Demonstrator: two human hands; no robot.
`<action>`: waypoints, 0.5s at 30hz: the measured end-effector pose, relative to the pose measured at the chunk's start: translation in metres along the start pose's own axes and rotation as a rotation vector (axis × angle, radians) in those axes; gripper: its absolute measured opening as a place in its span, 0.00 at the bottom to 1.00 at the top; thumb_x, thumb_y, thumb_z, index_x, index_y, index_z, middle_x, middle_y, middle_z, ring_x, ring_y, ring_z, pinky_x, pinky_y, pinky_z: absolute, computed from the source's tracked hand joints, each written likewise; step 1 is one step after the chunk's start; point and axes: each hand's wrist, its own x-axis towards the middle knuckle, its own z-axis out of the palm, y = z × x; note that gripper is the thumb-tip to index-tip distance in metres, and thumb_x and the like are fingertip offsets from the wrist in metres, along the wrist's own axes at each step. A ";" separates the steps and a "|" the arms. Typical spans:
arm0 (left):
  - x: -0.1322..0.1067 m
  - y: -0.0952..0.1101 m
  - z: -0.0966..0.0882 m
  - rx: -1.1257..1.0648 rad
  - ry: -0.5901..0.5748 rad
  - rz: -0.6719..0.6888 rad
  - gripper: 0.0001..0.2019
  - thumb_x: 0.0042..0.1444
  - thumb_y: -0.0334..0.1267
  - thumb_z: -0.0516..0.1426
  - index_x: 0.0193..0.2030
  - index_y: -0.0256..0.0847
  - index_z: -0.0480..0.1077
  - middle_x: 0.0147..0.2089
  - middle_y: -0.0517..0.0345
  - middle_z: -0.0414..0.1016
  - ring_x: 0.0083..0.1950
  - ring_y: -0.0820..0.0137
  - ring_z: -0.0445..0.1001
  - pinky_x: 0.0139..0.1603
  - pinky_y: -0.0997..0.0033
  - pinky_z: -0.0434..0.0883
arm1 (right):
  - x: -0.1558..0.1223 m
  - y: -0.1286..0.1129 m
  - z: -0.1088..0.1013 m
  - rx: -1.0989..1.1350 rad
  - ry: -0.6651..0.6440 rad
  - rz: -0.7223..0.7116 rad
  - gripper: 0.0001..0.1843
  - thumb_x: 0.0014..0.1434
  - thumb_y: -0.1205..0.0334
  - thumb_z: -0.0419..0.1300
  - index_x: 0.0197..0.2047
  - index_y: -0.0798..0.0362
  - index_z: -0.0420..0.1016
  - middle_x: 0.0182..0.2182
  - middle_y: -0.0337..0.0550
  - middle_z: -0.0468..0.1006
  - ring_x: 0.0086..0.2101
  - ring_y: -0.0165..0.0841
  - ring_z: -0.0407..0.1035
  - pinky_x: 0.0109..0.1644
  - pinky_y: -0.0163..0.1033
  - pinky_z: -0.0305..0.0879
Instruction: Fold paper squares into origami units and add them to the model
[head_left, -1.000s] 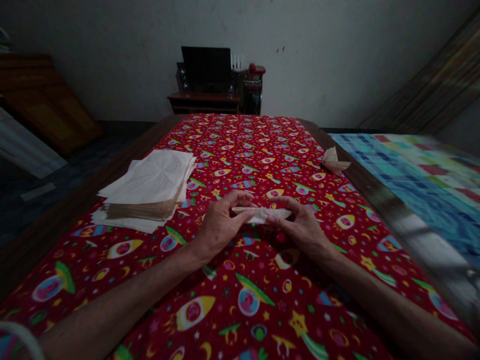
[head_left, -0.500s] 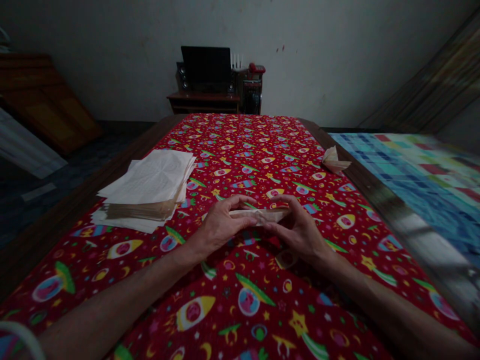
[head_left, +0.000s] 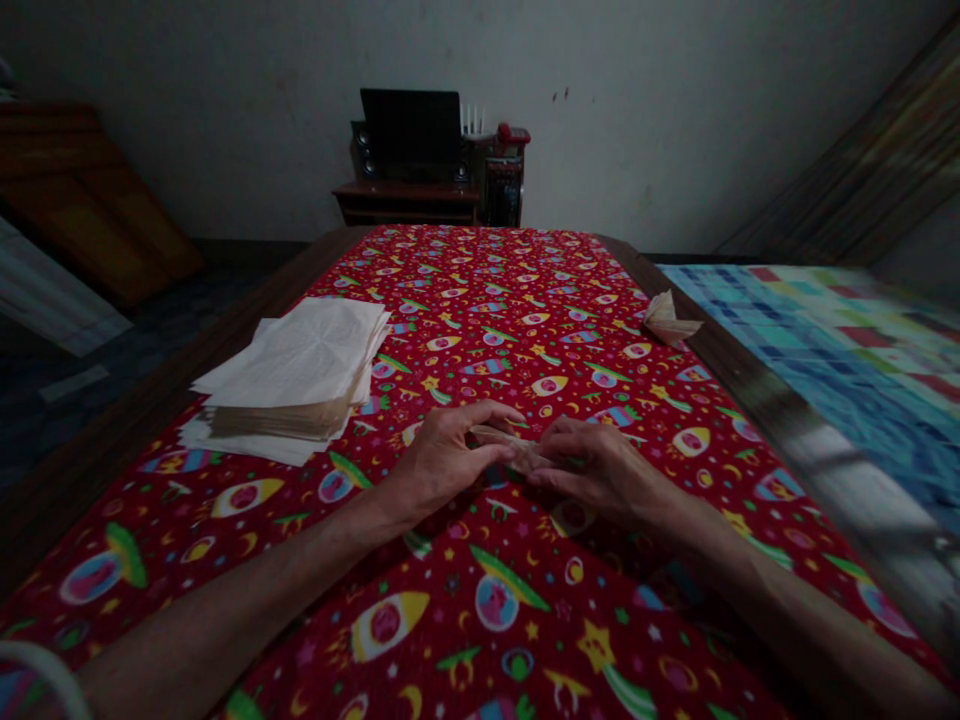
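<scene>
- The folded paper piece (head_left: 504, 441) was held up off the cloth half a second ago. Now it is low, on or just above the red rocket-print tablecloth (head_left: 525, 290), mid-worktop and close to the person.
- The left hand (head_left: 444, 458) has dropped with it. Its fingers (head_left: 491, 411) lie stretched over the paper's left end, with the thumb underneath pinching it.
- The right hand (head_left: 600, 466) has dropped too and rolled knuckles-up. Its fingers (head_left: 556, 432) are curled together and nip the right end.
- More of the paper is covered than before, and only a tan sliver shows between the hands. My read is that a fold is being pressed flat, not shaped in the air.
- The paper sheet stack (head_left: 296, 365) sits at 10 o'clock from the hands, well apart and unmoved.
- A small folded paper shape (head_left: 666, 320) sits at 1 o'clock, on the cloth's edge by the wooden worktop rim (head_left: 720, 365), also unmoved.
- A checkered blue mat (head_left: 840, 350) lies at 2 o'clock, beyond the rim.
- At 12 o'clock, far off, a dark screen (head_left: 411, 130) stands on a low cabinet (head_left: 409, 200).
- Nothing lies between or right beside the hands.
</scene>
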 end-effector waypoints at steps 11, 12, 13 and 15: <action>-0.003 0.006 0.002 -0.017 0.091 -0.021 0.10 0.46 0.31 0.62 0.38 0.42 0.74 0.33 0.62 0.79 0.35 0.69 0.79 0.38 0.74 0.74 | -0.001 -0.006 0.013 -0.070 0.054 0.025 0.06 0.59 0.62 0.58 0.38 0.51 0.75 0.32 0.41 0.70 0.30 0.30 0.64 0.31 0.33 0.58; -0.003 0.004 0.001 -0.019 0.096 -0.026 0.10 0.46 0.31 0.62 0.38 0.42 0.74 0.33 0.62 0.79 0.35 0.69 0.79 0.37 0.74 0.74 | -0.001 -0.008 0.013 -0.096 0.047 0.017 0.06 0.59 0.63 0.56 0.37 0.51 0.75 0.30 0.40 0.69 0.28 0.29 0.62 0.30 0.33 0.57; -0.002 0.003 0.001 -0.021 0.108 -0.030 0.09 0.46 0.32 0.63 0.37 0.42 0.74 0.32 0.62 0.79 0.34 0.69 0.78 0.37 0.74 0.73 | -0.001 -0.009 0.013 -0.135 0.041 0.007 0.07 0.59 0.64 0.56 0.37 0.52 0.75 0.30 0.40 0.68 0.27 0.28 0.62 0.29 0.33 0.56; -0.001 -0.001 -0.001 -0.034 0.137 -0.041 0.08 0.45 0.33 0.63 0.35 0.42 0.74 0.31 0.62 0.78 0.33 0.70 0.78 0.35 0.75 0.73 | -0.001 -0.011 0.014 -0.220 0.048 -0.004 0.06 0.59 0.64 0.56 0.36 0.53 0.74 0.30 0.41 0.67 0.27 0.29 0.61 0.29 0.34 0.55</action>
